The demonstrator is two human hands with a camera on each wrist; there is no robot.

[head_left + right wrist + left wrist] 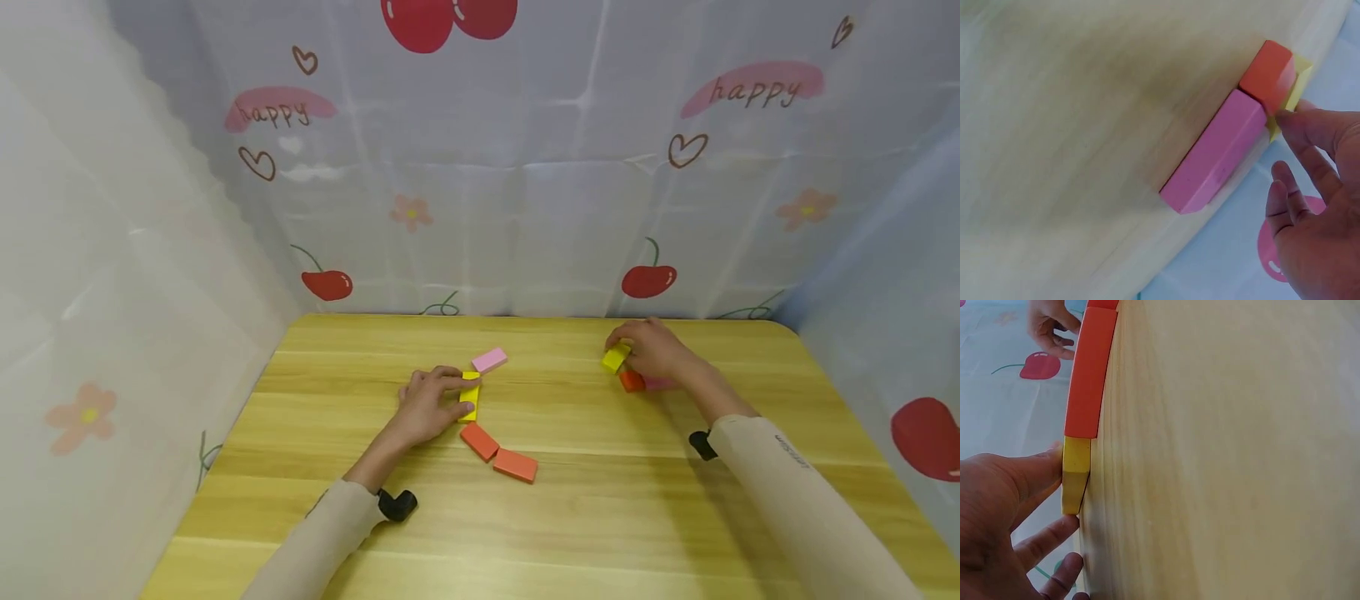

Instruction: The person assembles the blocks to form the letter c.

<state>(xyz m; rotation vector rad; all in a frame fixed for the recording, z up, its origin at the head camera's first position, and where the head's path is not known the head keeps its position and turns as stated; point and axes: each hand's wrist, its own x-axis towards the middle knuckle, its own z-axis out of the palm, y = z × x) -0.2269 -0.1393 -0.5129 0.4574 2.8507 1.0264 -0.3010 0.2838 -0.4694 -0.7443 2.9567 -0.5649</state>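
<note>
My left hand (431, 406) grips a yellow block (470, 397), with the thumb near its front end and the fingers at its far end. In the left wrist view that yellow block (1075, 475) meets the end of an orange-red block (1091, 372). Over on the right, my right hand (655, 348) pinches a second yellow block (616, 357), which looks tilted. Right behind it in the right wrist view are an orange-red block (1269, 74) and a pink block (1216, 153), end to end on the table; the hand partly hides the yellow one.
A light pink block (490, 360) lies beyond the left hand's yellow block. Two orange-red blocks, one of them (515, 466) nearer me, continue the curve on the wooden table (585, 533). Printed curtains (525, 217) surround the table's back and sides.
</note>
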